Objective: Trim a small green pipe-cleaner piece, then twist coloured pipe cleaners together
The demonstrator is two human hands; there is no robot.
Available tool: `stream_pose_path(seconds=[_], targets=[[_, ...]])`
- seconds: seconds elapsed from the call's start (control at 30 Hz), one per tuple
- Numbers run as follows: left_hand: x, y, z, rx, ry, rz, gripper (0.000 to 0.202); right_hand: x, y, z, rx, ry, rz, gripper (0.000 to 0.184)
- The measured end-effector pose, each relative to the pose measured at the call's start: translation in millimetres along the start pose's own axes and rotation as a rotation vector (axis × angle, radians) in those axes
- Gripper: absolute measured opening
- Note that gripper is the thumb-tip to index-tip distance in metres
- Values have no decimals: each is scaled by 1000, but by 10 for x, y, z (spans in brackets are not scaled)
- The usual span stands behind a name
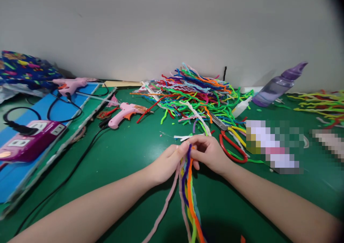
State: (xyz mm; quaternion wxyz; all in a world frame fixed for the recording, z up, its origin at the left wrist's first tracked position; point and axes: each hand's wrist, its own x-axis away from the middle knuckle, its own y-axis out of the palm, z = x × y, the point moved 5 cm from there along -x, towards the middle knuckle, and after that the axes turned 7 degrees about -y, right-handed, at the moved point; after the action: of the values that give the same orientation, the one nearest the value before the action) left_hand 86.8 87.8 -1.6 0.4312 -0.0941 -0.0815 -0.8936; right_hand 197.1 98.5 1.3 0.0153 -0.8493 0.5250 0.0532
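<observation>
Between my two hands hangs a bundle of fuzzy pipe cleaners (190,185) in pink, purple, orange, yellow, green and light blue. My left hand (172,160) pinches the bundle's upper end between thumb and fingers. Close against it, my right hand (208,151) has its fingers curled round the same end, beside the orange and purple strands. The long ends droop toward the bottom edge of the view. Where the fingertips meet, the strand tops are mostly hidden. Just beyond the hands lie a white pipe cleaner (197,114) and red-handled scissors (233,148).
A heap of colourful pipe cleaners (193,85) lies against the wall. At left are two pink glue guns, one nearer (125,114) and one farther (71,85), and a purple power strip (29,139) with cords. A purple bottle (276,87) leans at right, near a white glue bottle (242,106).
</observation>
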Motion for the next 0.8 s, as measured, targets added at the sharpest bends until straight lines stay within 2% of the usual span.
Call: stream_pose_path(seconds=[0.1, 0.27, 0.4, 0.57, 0.8], targets=[[-2, -1, 16, -30, 31, -41, 65, -3, -9, 2, 6, -12, 0, 24], [-27, 27, 44, -88, 3, -96, 43, -20, -20, -12, -19, -1, 21, 22], [-41, 33, 59, -124, 5, -96, 46, -21, -27, -5, -51, 32, 55, 20], [-47, 27, 91, -72, 12, -70, 45, -10, -84, 82, -109, 26, 129, 30], [-57, 18, 66, -86, -7, -39, 40, 5, -82, 126, -137, 66, 145, 24]])
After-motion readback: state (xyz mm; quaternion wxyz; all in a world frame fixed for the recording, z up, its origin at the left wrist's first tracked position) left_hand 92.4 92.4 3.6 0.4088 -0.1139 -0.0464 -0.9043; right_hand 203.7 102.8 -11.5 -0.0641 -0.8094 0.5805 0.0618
